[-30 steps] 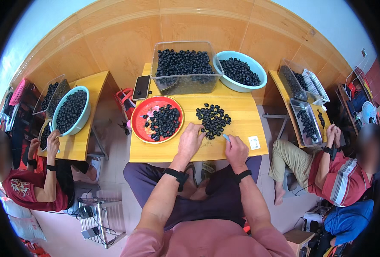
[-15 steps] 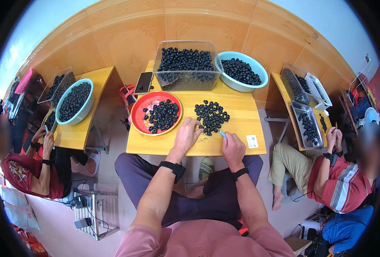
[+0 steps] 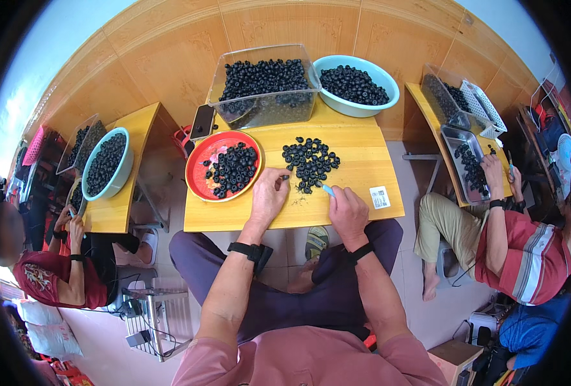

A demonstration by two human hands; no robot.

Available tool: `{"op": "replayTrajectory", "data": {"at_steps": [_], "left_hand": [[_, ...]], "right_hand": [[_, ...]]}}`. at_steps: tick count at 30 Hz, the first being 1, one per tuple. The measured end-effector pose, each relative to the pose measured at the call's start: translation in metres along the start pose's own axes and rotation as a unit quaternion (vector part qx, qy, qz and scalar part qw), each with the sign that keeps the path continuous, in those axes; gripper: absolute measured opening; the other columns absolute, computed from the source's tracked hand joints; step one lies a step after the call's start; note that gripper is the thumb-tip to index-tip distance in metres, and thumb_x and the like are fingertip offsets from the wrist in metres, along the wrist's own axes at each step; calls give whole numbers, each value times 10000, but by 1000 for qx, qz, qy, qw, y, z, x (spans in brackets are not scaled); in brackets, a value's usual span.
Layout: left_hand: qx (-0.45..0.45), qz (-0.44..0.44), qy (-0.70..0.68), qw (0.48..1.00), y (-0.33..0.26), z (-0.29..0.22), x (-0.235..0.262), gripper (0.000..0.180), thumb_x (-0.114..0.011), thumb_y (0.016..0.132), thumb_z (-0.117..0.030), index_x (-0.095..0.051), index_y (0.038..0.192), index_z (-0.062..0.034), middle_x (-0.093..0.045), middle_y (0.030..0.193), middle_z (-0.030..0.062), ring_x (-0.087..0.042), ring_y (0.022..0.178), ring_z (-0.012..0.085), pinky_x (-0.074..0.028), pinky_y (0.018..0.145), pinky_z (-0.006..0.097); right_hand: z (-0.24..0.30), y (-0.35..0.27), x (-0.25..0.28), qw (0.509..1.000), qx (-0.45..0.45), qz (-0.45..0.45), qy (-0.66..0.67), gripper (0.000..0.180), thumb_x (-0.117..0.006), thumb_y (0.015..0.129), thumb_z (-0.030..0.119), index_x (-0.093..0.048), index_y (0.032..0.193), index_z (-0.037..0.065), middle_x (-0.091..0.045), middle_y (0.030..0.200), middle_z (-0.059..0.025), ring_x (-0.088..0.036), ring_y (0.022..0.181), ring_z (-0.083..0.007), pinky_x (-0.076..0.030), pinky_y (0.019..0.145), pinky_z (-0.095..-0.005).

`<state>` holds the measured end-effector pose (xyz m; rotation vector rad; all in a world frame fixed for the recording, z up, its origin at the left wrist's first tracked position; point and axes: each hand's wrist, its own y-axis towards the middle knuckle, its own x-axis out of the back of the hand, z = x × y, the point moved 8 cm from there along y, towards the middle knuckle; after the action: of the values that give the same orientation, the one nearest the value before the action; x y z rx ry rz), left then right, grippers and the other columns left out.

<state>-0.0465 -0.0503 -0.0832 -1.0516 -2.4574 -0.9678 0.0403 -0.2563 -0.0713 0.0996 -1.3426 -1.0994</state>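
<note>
My left hand (image 3: 270,194) is closed in a pinch above the table, between the red plate and the loose heap. A small dark round part (image 3: 285,177) shows at its fingertips. My right hand (image 3: 348,211) is wrapped round a slim light-blue tool (image 3: 328,190), whose tip points left toward the heap; its working end is too small to make out. Just beyond both hands lies a heap of small black ring-shaped parts (image 3: 310,162) on the yellow table (image 3: 356,151). More of these parts fill much of the red plate (image 3: 194,182) to the left. Dark crumbs dot the wood between my hands.
Behind stand a clear plastic bin (image 3: 266,110) and a pale-blue basin (image 3: 359,110), both full of black parts. A phone (image 3: 202,122) lies beside the bin, and a white label (image 3: 380,197) at the right edge. Co-workers sit at tables left and right.
My left hand has drawn back left from the heap, with a dark part at its fingertips. The right hand keeps the blue tool. The right co-worker's one hand has moved to the metal tray.
</note>
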Motion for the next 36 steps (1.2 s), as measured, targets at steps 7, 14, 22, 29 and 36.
{"op": "replayTrajectory", "data": {"at_steps": [7, 14, 22, 29, 36], "left_hand": [[24, -34, -43, 998, -3, 6, 8, 184, -743, 891, 4, -760, 1071, -30, -676, 955, 127, -654, 753, 232, -540, 704, 366], [15, -21, -64, 998, -2, 4, 6, 144, -763, 902, -22, -773, 1045, -10, -703, 970, 132, -660, 757, 223, -541, 698, 349], [37, -6, -83, 996, -3, 3, 6, 142, -773, 905, -12, -760, 1046, -2, -693, 956, 115, -675, 780, 204, -553, 711, 321], [59, 11, -90, 994, -5, 3, 6, 152, -776, 889, -5, -758, 1039, -12, -667, 887, 103, -647, 758, 202, -529, 690, 325], [26, 23, -99, 994, -6, -8, 7, 151, -772, 884, 36, -763, 1028, -10, -697, 1023, 90, -679, 874, 171, -558, 759, 294]], "right_hand": [[1, 0, -2, 1000, -3, 8, -5, 126, -707, 925, 179, -698, 1031, 111, -585, 795, -93, -641, 698, -319, -505, 610, -461], [-5, 10, -8, 998, -41, 32, 25, 91, -698, 940, 168, -706, 1003, 103, -604, 790, -98, -650, 683, -348, -509, 604, -481], [7, 14, -6, 999, -24, 16, 37, 83, -704, 944, 172, -703, 978, 95, -596, 784, -93, -636, 705, -326, -494, 624, -467], [13, 15, -7, 1000, 10, 9, 17, 107, -714, 933, 172, -699, 998, 88, -581, 789, -89, -609, 739, -308, -474, 645, -451], [10, 11, -10, 1000, 13, 7, 20, 132, -721, 925, 174, -703, 1016, 80, -584, 797, -93, -617, 737, -317, -481, 648, -462]]}}
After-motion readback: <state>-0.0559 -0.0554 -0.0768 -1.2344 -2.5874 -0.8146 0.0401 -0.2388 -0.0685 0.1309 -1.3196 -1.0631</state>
